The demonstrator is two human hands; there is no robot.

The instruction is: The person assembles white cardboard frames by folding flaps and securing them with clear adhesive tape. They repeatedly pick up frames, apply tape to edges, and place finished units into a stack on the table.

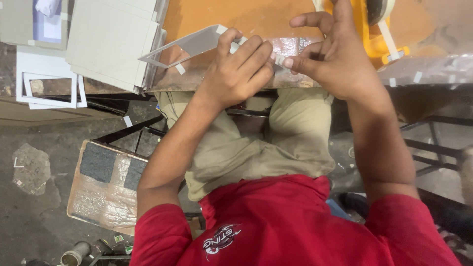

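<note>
A seated person in a red shirt and khaki trousers works at the near edge of an orange worktop [246,15], both hands meeting over a grey cardboard frame [197,42]. The frame, a flat open rectangle of thin strips, lies tilted on the worktop with its long axis running from a pointed corner at the far left toward the hands at the right; its right end disappears under the fingers. The left hand [239,71] is curled down on that end, fingers folded over the strip and pressing it to the worktop. The right hand [330,54] sits just beside it, thumb and forefinger pinched together on what looks like a small piece of white tape [280,60], the other fingers spread; whether the piece is stuck to the frame cannot be told. Most of the frame extends left, away from both hands, so the left hand is the nearer to its free length.

At the far left stands a stack of grey boards [111,39], with white frames [49,91] lying beyond it. A yellow tape dispenser [377,37] stands at the far right, a strip of tape hanging from it. No containers sit on the worktop; on the floor at near left lies a taped cardboard panel [106,184].
</note>
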